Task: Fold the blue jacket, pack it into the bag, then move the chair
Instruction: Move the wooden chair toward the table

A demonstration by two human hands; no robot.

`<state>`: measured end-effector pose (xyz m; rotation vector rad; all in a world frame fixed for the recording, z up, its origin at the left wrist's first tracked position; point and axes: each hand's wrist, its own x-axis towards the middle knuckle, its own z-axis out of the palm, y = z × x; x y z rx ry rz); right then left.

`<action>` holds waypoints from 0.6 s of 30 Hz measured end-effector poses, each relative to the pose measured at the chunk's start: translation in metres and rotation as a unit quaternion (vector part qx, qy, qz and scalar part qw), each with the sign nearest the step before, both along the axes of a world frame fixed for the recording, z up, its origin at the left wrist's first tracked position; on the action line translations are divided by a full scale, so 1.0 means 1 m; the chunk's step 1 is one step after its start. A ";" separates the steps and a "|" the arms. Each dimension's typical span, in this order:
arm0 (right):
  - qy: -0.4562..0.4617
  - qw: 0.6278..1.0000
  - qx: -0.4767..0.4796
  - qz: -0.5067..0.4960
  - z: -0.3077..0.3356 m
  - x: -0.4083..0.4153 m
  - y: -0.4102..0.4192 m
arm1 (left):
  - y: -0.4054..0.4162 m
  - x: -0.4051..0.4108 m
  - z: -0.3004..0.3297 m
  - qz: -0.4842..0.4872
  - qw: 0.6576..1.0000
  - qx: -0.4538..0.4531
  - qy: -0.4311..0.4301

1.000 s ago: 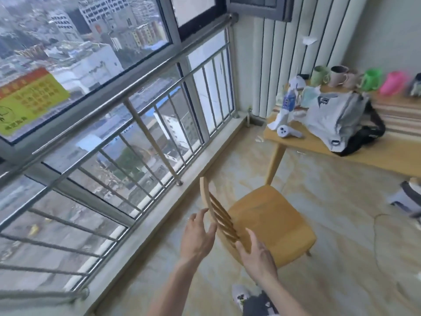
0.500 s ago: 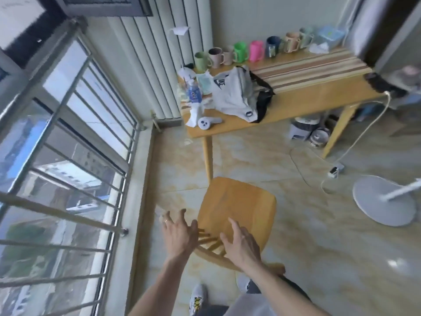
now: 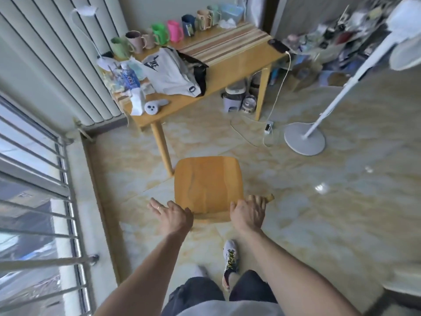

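Note:
The wooden chair (image 3: 206, 181) stands on the tiled floor right in front of me, its seat facing the table. My left hand (image 3: 174, 216) lies on the left end of the chair's top back rail with fingers spread. My right hand (image 3: 249, 212) is on the right end of the rail, fingers curled over it. A white bag with a black logo (image 3: 169, 75) lies on the wooden table (image 3: 230, 71), bulging and leaning on a black item. No blue jacket shows.
A table leg (image 3: 163, 151) stands just beyond the chair's front left corner. A metal railing (image 3: 68, 201) runs along the left. A white fan base (image 3: 304, 139), a cable and a power strip (image 3: 268, 128) lie on the floor at right. Mugs line the table's back.
My view has swung from the window down onto the table and chair. Both hands, held open near the back rail before, now rest on its two ends.

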<state>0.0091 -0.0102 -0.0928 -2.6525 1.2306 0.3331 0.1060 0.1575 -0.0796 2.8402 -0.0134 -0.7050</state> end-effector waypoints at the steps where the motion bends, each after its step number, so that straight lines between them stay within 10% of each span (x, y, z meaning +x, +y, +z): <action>1: -0.021 0.999 -0.005 -0.025 -0.002 -0.003 -0.002 | -0.001 0.000 -0.002 -0.003 1.000 0.005 -0.002; 6: -0.097 0.975 0.060 -0.192 0.005 0.000 -0.022 | -0.006 0.006 0.006 0.030 1.000 0.008 0.006; 10: -0.249 0.859 0.220 -0.389 0.012 0.010 -0.036 | -0.003 0.019 0.006 0.161 0.983 -0.074 0.039; 14: -0.316 0.714 0.307 -0.544 0.011 0.016 -0.043 | -0.002 0.029 0.007 0.393 0.887 -0.228 0.085; 18: -0.238 0.694 0.406 -0.545 -0.015 0.014 -0.069 | -0.004 0.042 -0.002 0.547 0.750 -0.313 0.201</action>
